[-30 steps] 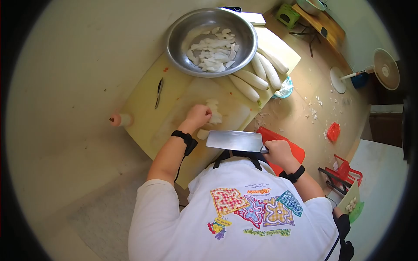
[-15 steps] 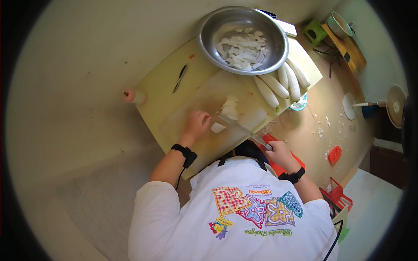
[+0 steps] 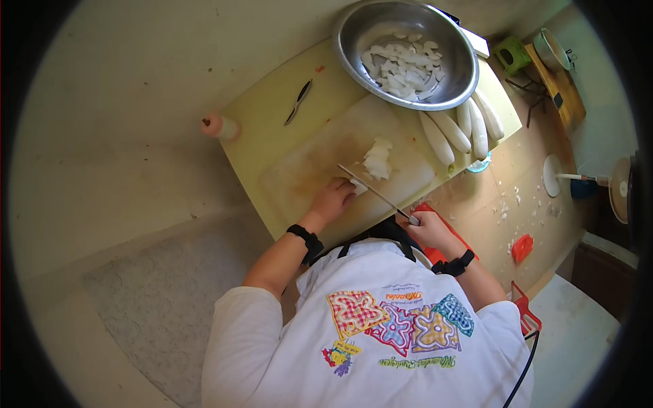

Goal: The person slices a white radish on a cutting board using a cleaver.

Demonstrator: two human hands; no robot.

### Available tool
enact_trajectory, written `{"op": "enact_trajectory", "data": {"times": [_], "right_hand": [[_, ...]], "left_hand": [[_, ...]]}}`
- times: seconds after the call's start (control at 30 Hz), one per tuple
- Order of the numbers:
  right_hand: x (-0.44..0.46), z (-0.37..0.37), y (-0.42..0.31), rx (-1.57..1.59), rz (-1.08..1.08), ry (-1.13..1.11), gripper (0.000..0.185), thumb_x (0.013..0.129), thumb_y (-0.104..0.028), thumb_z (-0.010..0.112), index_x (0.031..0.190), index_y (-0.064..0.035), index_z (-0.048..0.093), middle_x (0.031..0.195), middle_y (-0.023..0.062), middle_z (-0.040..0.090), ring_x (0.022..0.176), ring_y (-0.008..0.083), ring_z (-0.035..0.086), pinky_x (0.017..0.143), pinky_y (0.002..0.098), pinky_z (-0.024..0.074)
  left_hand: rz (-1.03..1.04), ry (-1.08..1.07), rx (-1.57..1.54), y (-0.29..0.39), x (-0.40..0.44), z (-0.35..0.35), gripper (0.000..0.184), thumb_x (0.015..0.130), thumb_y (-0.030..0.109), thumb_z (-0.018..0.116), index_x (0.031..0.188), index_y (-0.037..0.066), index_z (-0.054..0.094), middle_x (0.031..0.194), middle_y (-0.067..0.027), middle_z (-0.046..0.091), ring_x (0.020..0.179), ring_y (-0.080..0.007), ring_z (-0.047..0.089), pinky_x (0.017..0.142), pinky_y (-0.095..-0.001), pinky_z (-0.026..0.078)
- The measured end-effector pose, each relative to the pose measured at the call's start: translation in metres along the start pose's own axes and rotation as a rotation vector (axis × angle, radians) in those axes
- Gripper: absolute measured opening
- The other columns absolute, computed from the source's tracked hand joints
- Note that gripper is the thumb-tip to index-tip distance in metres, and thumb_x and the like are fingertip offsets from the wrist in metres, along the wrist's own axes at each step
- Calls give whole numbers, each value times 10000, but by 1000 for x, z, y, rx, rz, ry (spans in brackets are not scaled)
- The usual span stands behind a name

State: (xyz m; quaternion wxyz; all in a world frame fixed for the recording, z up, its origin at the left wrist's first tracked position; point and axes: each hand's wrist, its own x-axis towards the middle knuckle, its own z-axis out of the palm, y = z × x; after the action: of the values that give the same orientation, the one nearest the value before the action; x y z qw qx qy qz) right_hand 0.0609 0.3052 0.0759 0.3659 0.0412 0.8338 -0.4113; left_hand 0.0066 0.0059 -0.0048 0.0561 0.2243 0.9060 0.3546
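Observation:
My right hand [image 3: 428, 230] is closed round the handle of a kitchen knife [image 3: 381, 197], whose blade slants up and left over the cutting board [image 3: 292, 163]. Beside the blade, my left hand [image 3: 333, 198] presses a white vegetable piece [image 3: 358, 185] to the board with bent fingers. On the blade's far side lies a small pile of white slices [image 3: 377, 160]. Behind the board, a large steel bowl [image 3: 347, 64] holds many cut white pieces [image 3: 406, 68]. Several long, peeled white vegetables [image 3: 449, 130] rest against its right side.
A slim black-and-silver tool [image 3: 298, 103] lies on the yellowish table [image 3: 255, 102]. At the table's left edge stands a bottle with a pink top [image 3: 219, 126]. A wall runs along the left. White scraps and a red plastic item [image 3: 522, 249] are on the floor at right.
My left hand has come right and taken hold of the loose white piece. The knife now lies across beside that piece, nearer me than the slices. The whole view has shifted slightly.

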Motion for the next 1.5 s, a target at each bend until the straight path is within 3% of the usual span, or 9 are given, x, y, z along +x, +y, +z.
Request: {"op": "enact_trajectory", "data": {"times": [0.07,0.13,0.17,0.23,0.53,1.07,1.17,1.37,1.5], "right_hand": [[1,3,-3,23,-7,-2,337,892,-280,680,830,50,651,629,162,601,563,237,543,578,383,457],[0,5,-8,95,-2,19,363,911,-260,703,692,-9,558,547,12,490,515,112,448,485,325,368],[0,6,-6,97,1,19,363,911,-260,703,692,-9,558,547,12,490,515,112,448,485,325,368],[3,8,-2,36,36,-17,335,890,-292,678,853,41,667,644,168,612,573,246,558,592,384,468],[4,12,-8,-41,66,-6,336,889,-318,660,865,16,689,711,207,651,652,339,633,637,422,497],[21,5,-26,-12,137,-124,296,891,-264,636,936,23,689,770,252,664,702,379,656,687,440,523],[29,13,-21,-31,44,-110,285,889,-248,626,953,22,691,782,253,669,705,385,653,695,439,526],[57,31,-32,21,-34,-27,252,870,-219,601,889,20,680,768,260,658,693,393,646,690,453,517],[74,31,-44,-42,86,-110,261,854,-220,599,849,31,669,748,266,644,689,406,637,684,464,510]], "left_hand": [[14,6,-10,-2,2,2,173,857,165,700,999,66,692,1067,-130,652,1028,-338,599,889,-426,516],[27,13,-21,-6,2,6,170,860,164,694,1000,67,691,1077,-135,650,1037,-339,596,894,-424,516],[27,6,-10,-8,2,7,170,859,160,693,1002,69,691,1079,-141,648,1043,-340,594,894,-426,516],[31,-4,0,-13,2,10,170,857,155,691,1005,71,691,1081,-146,647,1049,-342,591,895,-427,516],[38,0,-25,-14,4,11,196,848,161,699,1022,70,695,1097,-151,649,1039,-352,601,906,-433,516],[28,73,-119,-19,3,17,137,826,147,735,946,82,722,1050,-138,672,990,-340,637,848,-417,549],[32,91,-144,-22,3,17,133,820,135,742,941,82,723,1046,-136,673,973,-337,646,834,-412,555],[42,100,-192,-25,3,17,145,811,120,757,948,82,730,1050,-132,676,945,-328,664,818,-398,565],[38,110,-218,-24,4,15,160,807,117,766,959,80,734,1035,-125,679,919,-318,674,803,-391,571]]}}
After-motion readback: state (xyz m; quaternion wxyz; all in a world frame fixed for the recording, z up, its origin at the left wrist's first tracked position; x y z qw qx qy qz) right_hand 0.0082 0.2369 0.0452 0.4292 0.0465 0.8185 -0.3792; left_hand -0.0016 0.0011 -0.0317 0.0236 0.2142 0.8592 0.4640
